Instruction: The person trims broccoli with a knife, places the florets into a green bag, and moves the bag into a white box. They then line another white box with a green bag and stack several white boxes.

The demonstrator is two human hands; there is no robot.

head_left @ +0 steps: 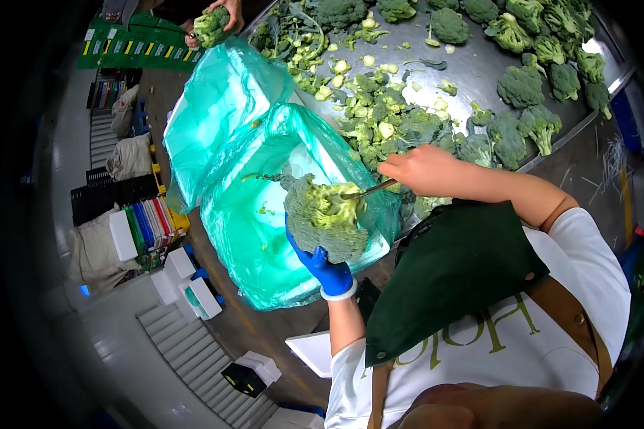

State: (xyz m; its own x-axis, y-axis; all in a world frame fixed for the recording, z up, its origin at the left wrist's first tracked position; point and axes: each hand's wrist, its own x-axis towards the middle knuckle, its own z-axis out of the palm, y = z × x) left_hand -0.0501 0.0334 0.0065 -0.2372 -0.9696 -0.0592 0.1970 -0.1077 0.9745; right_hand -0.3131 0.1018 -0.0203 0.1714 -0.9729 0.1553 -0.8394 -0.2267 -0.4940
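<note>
My left hand (327, 275), in a blue glove, is closed around a large broccoli head (329, 232) over a box lined with a green plastic bag (225, 243). The cut underside of the broccoli faces up toward me. In my bare right hand (418, 170) is a knife (373, 188), gripped by its handle, with the blade reaching in among the broccoli's stems. The blade tip is hidden there. A few small green scraps (266, 211) lie inside the bag.
A metal table (472, 68) carries whole broccoli heads (520, 87) and a heap of trimmings (379, 114). Beyond my box stands a second bag-lined box (225, 86), where a co-worker's hands (229, 13) hold another broccoli. Stacked crates (147, 229) and white boxes (204, 297) stand at left.
</note>
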